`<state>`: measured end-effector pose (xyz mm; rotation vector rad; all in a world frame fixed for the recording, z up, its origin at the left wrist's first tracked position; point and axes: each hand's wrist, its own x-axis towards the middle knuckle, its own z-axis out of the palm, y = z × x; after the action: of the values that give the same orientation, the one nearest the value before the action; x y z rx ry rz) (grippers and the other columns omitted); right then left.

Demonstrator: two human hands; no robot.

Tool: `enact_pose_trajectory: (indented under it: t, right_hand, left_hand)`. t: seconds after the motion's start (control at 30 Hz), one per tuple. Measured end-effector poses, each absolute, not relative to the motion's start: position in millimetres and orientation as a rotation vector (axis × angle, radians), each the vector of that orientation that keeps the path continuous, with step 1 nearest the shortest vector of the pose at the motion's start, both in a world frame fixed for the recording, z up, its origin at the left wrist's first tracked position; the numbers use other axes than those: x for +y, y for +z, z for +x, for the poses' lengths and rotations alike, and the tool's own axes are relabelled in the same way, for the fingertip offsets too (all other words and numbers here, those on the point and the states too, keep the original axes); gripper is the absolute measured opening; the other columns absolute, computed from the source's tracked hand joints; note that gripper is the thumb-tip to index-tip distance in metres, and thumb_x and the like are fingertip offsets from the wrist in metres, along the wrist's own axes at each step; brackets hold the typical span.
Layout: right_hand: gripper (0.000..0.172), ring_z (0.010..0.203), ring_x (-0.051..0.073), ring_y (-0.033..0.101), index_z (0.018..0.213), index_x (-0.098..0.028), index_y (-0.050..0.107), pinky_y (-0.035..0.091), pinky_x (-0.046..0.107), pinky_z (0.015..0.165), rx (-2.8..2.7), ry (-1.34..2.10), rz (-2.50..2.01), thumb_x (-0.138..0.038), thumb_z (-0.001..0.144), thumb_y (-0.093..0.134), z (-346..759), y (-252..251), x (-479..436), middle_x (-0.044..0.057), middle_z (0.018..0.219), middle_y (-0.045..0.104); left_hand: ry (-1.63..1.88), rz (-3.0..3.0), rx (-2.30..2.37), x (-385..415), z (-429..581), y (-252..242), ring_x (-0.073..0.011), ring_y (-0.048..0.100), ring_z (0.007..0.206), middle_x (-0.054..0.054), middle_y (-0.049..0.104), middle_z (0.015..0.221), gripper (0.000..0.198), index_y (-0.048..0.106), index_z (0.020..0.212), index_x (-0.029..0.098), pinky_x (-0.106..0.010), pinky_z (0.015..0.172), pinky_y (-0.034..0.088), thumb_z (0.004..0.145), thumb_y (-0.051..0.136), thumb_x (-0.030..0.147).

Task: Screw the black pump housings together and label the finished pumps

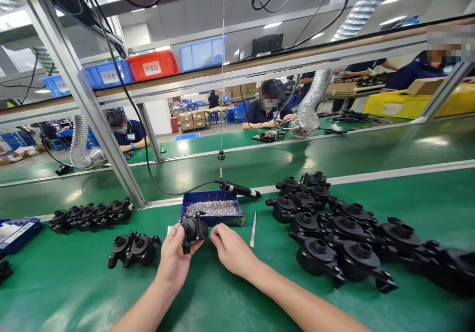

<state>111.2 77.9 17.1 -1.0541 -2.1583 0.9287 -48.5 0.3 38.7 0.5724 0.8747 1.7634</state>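
My left hand (175, 258) is closed around a black plastic pump housing (194, 227) with a round spout, held up above the green bench. Just right of it, my right hand (232, 247) has its fingers curled together; what they hold, if anything, is hidden. Behind both hands stands a blue bin (212, 219) of small silvery screws (211, 207). A black electric screwdriver (240, 190) hangs on a cord at the bin's back right corner. Pale pointed tweezers (253, 230) lie to the right of my right hand.
Many like housings (345, 228) crowd the bench on the right. Two more (134, 248) sit left of my left hand, with a row (89, 215) behind. A metal post (85, 94) rises at left. Co-workers (267, 105) sit across the line.
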Motion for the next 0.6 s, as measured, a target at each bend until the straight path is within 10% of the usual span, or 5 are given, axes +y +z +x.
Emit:
enact_pose_trajectory:
  t: [0.2, 0.6]
  right_hand:
    - [0.063, 0.049, 0.012, 0.037, 0.088, -0.023, 0.047, 0.031, 0.025, 0.048, -1.678, 1.525, -0.846, -0.086, 0.089, 0.04, 99, 15, 60, -0.007, 0.059, 0.044]
    - [0.055, 0.069, 0.018, 0.065, 0.081, -0.02, 0.071, 0.055, 0.03, 0.062, -1.204, 1.876, -0.784, -0.071, 0.065, 0.085, 110, 11, 51, 0.007, 0.08, 0.07]
  left_hand:
    - [1.767, 0.644, 0.893, -2, -45, 38, -0.0214, 0.067, 0.1, -0.007, 0.071, 0.109, 0.043, 0.072, 0.104, 0.019, -0.036, 0.084, 0.063, 0.074, 0.092, 0.043]
    - [1.846, 0.924, 0.972, 1, -37, 33, -0.0249, 0.064, 0.102, -0.01, 0.068, 0.111, 0.059, 0.06, 0.117, 0.022, -0.034, 0.09, 0.054, 0.075, 0.089, 0.051]
